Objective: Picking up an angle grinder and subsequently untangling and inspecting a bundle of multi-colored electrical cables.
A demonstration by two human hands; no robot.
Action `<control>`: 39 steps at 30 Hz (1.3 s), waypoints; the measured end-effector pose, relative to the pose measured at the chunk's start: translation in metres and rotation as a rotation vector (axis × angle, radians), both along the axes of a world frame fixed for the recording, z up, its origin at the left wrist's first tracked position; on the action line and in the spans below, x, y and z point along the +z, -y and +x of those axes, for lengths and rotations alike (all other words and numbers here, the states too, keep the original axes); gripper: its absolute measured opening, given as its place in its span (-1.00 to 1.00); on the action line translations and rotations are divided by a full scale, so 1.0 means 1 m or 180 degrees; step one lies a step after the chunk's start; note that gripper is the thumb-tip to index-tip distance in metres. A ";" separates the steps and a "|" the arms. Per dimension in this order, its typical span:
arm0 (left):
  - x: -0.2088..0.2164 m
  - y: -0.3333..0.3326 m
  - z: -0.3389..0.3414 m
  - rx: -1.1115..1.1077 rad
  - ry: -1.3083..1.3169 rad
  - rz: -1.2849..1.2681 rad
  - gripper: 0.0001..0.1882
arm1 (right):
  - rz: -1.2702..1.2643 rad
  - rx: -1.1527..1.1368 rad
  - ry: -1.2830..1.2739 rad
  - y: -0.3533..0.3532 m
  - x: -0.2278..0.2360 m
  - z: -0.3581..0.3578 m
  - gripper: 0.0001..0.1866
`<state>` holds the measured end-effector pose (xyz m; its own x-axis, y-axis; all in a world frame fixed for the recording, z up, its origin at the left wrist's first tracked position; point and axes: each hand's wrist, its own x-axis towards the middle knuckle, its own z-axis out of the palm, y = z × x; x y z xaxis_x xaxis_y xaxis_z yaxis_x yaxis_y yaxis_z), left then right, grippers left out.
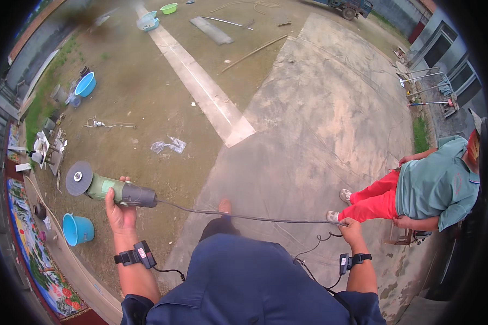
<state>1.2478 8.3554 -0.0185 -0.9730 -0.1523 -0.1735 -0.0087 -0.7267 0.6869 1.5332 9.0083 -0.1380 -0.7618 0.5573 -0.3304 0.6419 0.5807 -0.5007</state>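
Observation:
My left hand [121,208] is closed around the body of a green and black angle grinder [109,188], held out at the left over the dirt. A dark round disc [79,177] is fitted at its head. From the tool's rear end a dark power cord [244,218] runs across in front of me to the right. My right hand [352,232] pinches that cord near its far stretch, and a loose piece hangs below the fingers. Both wrists wear black strapped devices with thin cables.
Another person [431,181] in a green shirt and red trousers stands close on the right. A blue bucket [77,229] is at the lower left, near a painted panel [40,254]. Plastic wrapping [169,145] lies on dirt beside the concrete slab [331,103]. Long-handled tools [425,89] lean by the wall.

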 end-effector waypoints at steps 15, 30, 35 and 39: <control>-0.005 -0.065 -0.238 -0.0315 0.0497 -0.0167 -0.41 | -0.1997 -0.1270 -0.1122 -0.005 0.123 -0.314 -0.82; -0.004 -0.181 -0.477 -0.0064 0.0973 -0.0731 -0.51 | -0.1919 -0.0018 -0.1279 -0.177 0.175 -0.637 -0.84; -0.016 -0.233 -0.576 -0.0004 0.1313 -0.0885 -0.55 | -0.1833 -0.0227 -0.1685 -0.213 0.183 -0.742 -0.86; -0.049 -0.265 -0.689 -0.0218 0.1391 -0.0651 -0.56 | -0.1999 -0.0368 -0.2254 -0.243 0.177 -0.824 -0.89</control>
<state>0.5590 8.6202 -0.0672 -0.8247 -0.1642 -0.5411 -0.3711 -0.5650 0.7370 0.7095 9.2517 0.0390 -0.8510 0.5194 -0.0779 0.1064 0.0253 -0.9940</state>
